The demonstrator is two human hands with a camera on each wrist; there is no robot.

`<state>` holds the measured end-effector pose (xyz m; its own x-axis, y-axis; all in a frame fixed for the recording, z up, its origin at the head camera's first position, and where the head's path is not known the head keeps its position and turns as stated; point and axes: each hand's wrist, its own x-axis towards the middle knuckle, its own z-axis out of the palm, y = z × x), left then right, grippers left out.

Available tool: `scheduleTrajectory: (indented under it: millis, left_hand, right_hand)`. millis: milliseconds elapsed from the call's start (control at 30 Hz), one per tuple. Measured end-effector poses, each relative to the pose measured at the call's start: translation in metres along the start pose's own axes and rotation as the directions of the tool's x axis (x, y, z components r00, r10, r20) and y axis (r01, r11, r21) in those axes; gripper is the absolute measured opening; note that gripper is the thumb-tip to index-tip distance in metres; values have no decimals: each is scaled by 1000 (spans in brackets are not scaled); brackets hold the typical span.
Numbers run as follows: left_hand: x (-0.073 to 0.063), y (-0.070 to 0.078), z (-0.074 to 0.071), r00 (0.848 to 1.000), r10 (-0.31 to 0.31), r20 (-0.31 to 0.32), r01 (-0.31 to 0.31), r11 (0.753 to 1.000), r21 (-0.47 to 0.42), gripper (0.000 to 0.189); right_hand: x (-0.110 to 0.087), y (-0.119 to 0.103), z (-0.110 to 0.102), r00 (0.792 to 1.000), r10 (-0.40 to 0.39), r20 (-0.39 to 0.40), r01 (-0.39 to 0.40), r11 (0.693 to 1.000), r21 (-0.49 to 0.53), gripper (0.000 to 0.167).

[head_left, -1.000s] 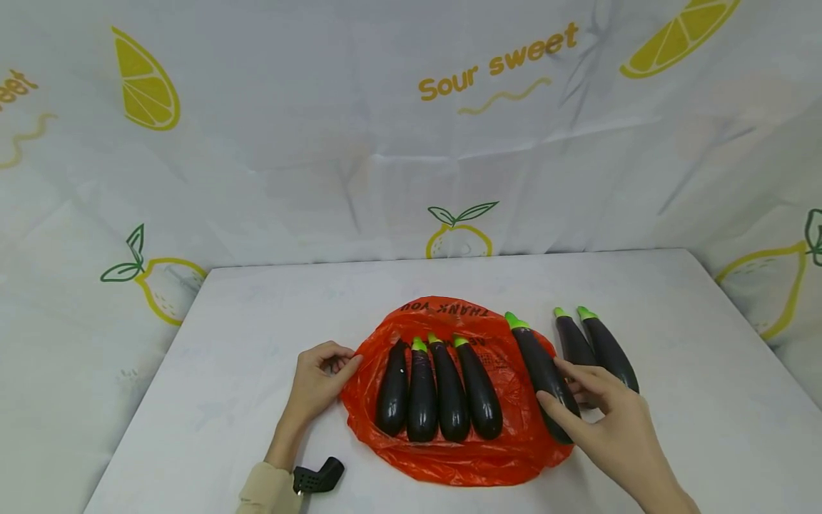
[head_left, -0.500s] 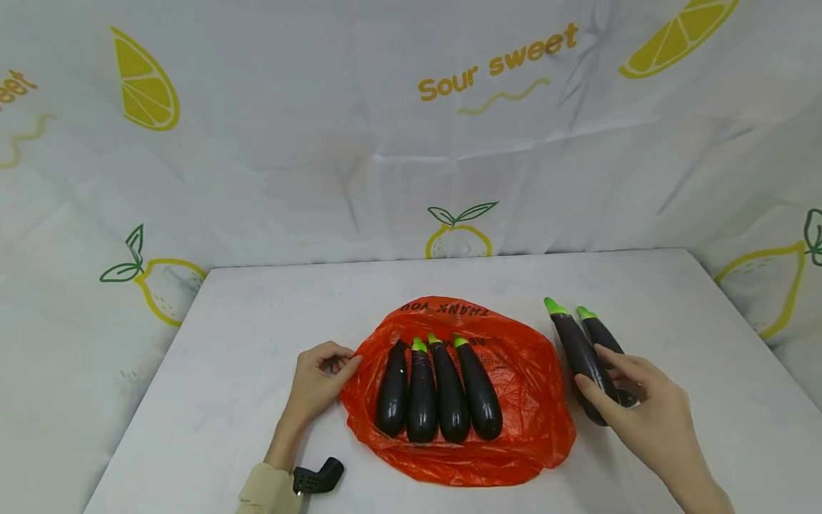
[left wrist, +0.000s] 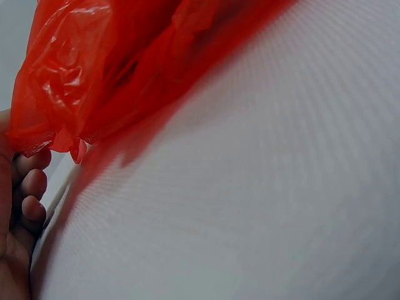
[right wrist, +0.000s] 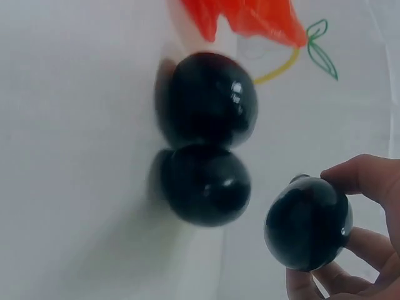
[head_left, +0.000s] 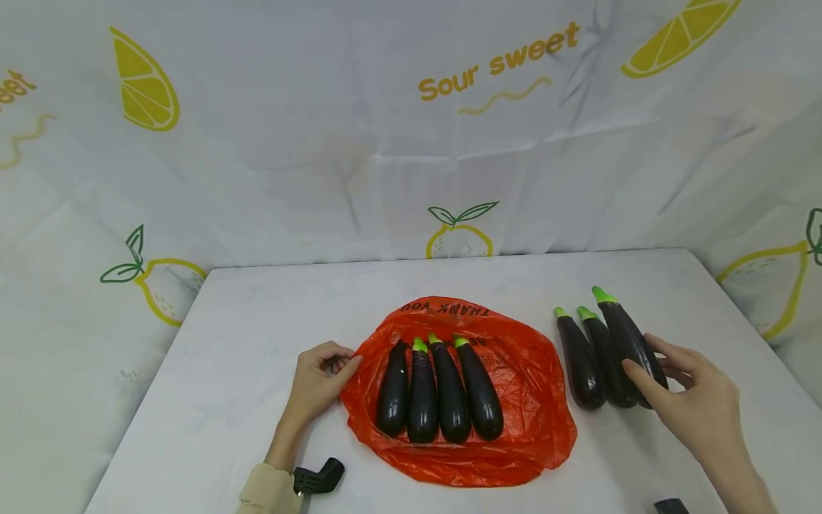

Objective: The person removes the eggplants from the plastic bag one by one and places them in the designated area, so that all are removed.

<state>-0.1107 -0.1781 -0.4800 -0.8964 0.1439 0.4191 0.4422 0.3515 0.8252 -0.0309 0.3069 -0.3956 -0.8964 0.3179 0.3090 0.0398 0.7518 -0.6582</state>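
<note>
Head view: pinched one eggplant (head_left: 621,330) in right hand (head_left: 701,396), edge of red bag (head_left: 529,421) in left hand (head_left: 316,382); apparently at carrying step, next likely needed clearance from two loose eggplants (head_left: 581,365).

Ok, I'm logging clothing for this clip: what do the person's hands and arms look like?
The left hand and right hand are both ungloved. On the left is a beige sleeve, with a bent black device sticking out at its edge. No sleeve shows on the right; a small dark piece near that forearm is too cut off to identify.
</note>
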Motion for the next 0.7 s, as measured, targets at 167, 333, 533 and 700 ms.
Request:
scheduleTrajectory:
  millis: [167, 333, 533, 700]
  left_hand:
    - [0, 0, 0, 1000, 0, 0, 0, 1000, 4, 5]
    - [1, 0, 0, 1000, -17, 7, 16, 1000, 10, 5]
    - [0, -1, -1, 1000, -12, 4, 12, 1000, 13, 5]
    - [0, -1, -1, 1000, -13, 3, 13, 1000, 14, 5]
  right_hand:
    - [7, 16, -5, 998, 67, -13, -67, 998, -5, 49]
    - [9, 23, -5, 994, 110, 13, -109, 993, -48, 49]
    - [12, 29, -3, 992, 108, 64, -103, 991, -85, 52]
    - [13, 34, 0, 990, 98, 103, -84, 987, -134, 53]
